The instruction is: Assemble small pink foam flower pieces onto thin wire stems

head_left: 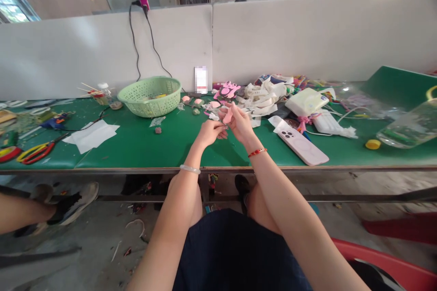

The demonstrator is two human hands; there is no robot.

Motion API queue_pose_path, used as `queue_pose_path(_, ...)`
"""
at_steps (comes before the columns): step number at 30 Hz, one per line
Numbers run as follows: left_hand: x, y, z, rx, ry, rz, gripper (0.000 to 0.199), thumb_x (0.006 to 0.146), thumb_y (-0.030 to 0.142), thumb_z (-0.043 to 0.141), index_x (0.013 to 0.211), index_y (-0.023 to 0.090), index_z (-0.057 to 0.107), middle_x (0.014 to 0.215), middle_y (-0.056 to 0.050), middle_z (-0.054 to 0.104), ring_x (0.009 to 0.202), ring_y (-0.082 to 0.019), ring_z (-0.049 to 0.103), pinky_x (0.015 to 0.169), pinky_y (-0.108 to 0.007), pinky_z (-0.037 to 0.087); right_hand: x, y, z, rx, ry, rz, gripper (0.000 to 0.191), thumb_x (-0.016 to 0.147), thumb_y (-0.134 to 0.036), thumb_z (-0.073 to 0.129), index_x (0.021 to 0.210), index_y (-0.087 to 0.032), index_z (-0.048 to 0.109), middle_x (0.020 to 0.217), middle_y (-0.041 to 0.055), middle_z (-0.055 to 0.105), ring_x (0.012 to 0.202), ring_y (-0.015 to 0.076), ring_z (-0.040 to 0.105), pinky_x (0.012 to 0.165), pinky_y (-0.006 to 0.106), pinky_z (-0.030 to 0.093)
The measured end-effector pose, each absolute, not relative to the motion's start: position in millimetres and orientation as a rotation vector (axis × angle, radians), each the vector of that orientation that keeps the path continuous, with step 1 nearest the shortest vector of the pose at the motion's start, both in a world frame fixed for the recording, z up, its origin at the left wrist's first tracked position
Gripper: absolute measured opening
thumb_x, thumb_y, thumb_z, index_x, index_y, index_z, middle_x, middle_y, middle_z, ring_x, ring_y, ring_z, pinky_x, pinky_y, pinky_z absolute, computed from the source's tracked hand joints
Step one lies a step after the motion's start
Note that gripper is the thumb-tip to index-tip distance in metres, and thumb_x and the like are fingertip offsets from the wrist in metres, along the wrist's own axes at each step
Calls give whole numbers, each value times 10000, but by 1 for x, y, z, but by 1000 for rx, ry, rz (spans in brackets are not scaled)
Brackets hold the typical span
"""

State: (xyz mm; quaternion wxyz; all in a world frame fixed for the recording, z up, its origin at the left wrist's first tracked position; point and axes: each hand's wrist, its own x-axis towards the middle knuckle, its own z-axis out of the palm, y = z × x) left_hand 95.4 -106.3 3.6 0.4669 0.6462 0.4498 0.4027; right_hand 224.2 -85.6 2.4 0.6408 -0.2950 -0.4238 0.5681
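Note:
A small flat pink piece [227, 116], too small to name surely, is held over the near part of the green table. My right hand [241, 123] grips it between thumb and fingers, palm partly turned up. At its lower end, the thumb and forefinger of my left hand [209, 132] are pinched together on it. Just behind my hands lie pink cut-out shapes [227, 92] and several small pink-and-grey lumps [197, 102]. A lone brownish lump [158, 130] sits to the left of my left hand.
A green basket [150, 100] stands left, near white papers [91, 135] and scissors [36, 153]. White strips [262, 97] are heaped behind my right hand. A pink phone [302, 145], yellow cap [373, 144] and clear bottle [409, 125] lie right. A lit phone [201, 80] leans on the partition.

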Motion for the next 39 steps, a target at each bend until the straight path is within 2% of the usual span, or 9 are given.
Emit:
queue_pose_path(5, 94, -109, 7, 1702, 1127, 1099, 175, 856, 79, 599, 736, 133, 715, 589, 5, 694, 555, -143, 680, 609, -256, 572, 225, -92, 5, -624, -915, 1334, 305, 877, -500, 644, 966, -215, 708, 1016, 60, 762, 1080, 208, 697, 1014, 358, 546)
queue_pose_path(11, 92, -108, 2, 1687, 1130, 1179, 137, 854, 165, 638, 774, 141, 747, 631, -8, 731, 617, -178, 718, 662, -287, 592, 220, -96, 3, -560, -929, 1302, 207, 775, -389, 771, 924, -250, 732, 1052, 24, 765, 1129, 208, 679, 1009, 342, 539)
queue_pose_path(15, 93, -108, 2, 1588, 1080, 1186, 93, 832, 180, 674, 811, 142, 756, 633, -8, 735, 623, -191, 723, 671, -313, 599, 223, -96, 3, -580, -946, 1270, 286, 669, -422, 841, 871, -242, 748, 976, 33, 778, 1109, 239, 686, 972, 354, 552)
queue_pose_path(18, 94, -109, 3, 1595, 1058, 1184, 84, 823, 188, 689, 797, 140, 753, 639, -15, 737, 621, -194, 721, 671, -321, 598, 228, -98, 7, -614, -981, 1268, 321, 643, -427, 859, 873, -235, 742, 998, 41, 778, 1100, 255, 688, 976, 375, 548)
queue_pose_path(22, 94, -110, 4, 1646, 1010, 1193, 85, 821, 201, 690, 798, 144, 748, 660, -16, 743, 642, -196, 725, 677, -318, 598, 231, -104, 14, -627, -1019, 1349, 390, 767, -581, 723, 938, -231, 735, 1072, 65, 763, 1119, 260, 680, 962, 378, 561)
queue_pose_path(25, 94, -111, 4, 1676, 989, 1194, 96, 817, 225, 699, 792, 145, 745, 668, -15, 744, 659, -199, 729, 681, -315, 597, 232, -107, 17, -636, -1018, 1409, 485, 832, -680, 586, 962, -235, 727, 1041, 85, 766, 1140, 267, 669, 926, 387, 582)
queue_pose_path(33, 97, -115, 8, 1693, 994, 1180, 99, 840, 197, 667, 819, 133, 740, 689, -28, 746, 663, -195, 730, 683, -305, 590, 236, -111, 22, -653, -1046, 1298, 478, 789, -673, 649, 916, -222, 743, 982, 78, 771, 1097, 257, 686, 902, 368, 575)
queue_pose_path(36, 97, -116, 9, 1760, 1091, 1202, 120, 859, 168, 634, 851, 139, 750, 711, -33, 752, 674, -188, 729, 695, -295, 589, 234, -112, 21, -696, -1073, 1178, 458, 772, -659, 670, 847, -213, 741, 953, 81, 768, 1082, 260, 692, 887, 371, 567)
queue_pose_path(39, 97, -117, 8, 1914, 1181, 1254, 194, 875, 112, 569, 859, 150, 758, 760, -47, 761, 727, -185, 733, 733, -280, 577, 232, -112, 17, -741, -1112, 1006, 390, 727, -599, 744, 857, -231, 744, 938, 48, 767, 1029, 255, 707, 885, 372, 562)
